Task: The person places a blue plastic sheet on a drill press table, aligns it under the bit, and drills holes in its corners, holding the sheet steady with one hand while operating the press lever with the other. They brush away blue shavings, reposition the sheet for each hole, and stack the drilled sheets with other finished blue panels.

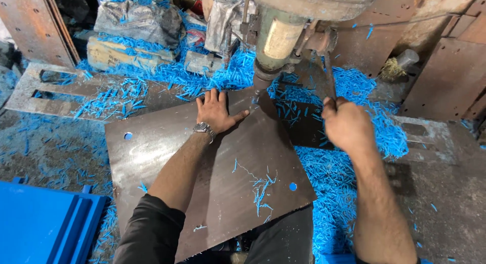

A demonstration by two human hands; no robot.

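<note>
Dark metal sheet (212, 178) lies flat on the bench, its far corner tucked under the drill press (281, 38). Left hand (216, 112) pressed palm-down on the sheet near that corner, fingers spread wide, holding nothing — a metal watch (204, 128) on the wrist. Right hand (347, 126) is closed in a fist around the press lever (329, 74), to the right of the column. Sheet shows two round holes: one near its left edge (128, 136), one near the right corner (292, 186). A thin trail of blue shavings (260, 190) sits on the sheet — many more heaped around the press base and along the sheet's right edge. Blue panel (40, 221) at lower left. Rusty plates (35, 23) lean at upper left.
</note>
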